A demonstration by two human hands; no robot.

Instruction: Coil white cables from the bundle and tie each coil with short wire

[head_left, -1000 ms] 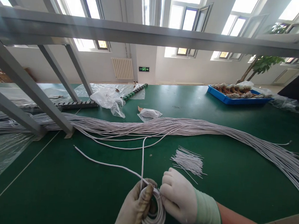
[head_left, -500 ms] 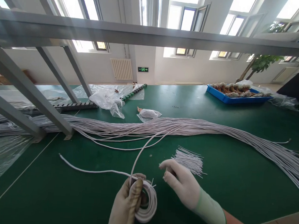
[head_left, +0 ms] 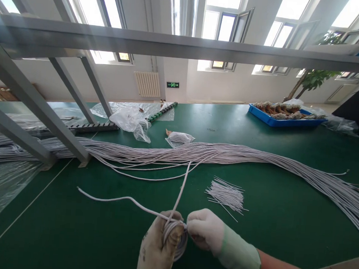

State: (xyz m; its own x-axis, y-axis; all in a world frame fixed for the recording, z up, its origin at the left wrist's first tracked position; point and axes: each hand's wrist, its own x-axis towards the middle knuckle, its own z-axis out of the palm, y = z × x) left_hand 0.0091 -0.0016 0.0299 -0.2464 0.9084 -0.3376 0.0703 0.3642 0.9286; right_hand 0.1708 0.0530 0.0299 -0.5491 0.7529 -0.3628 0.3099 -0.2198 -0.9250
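Gripping a small coil of white cable (head_left: 177, 236) above the near edge of the green table (head_left: 284, 223), the gloved left hand (head_left: 157, 252) was closed around the loops. The gloved right hand (head_left: 206, 232) pinched the coil's right side, apparently around a thin tie. One cable strand ran toward the long cable bundle (head_left: 227, 154) across the table's middle, with a pile of short white ties (head_left: 226, 194) just beyond the right hand.
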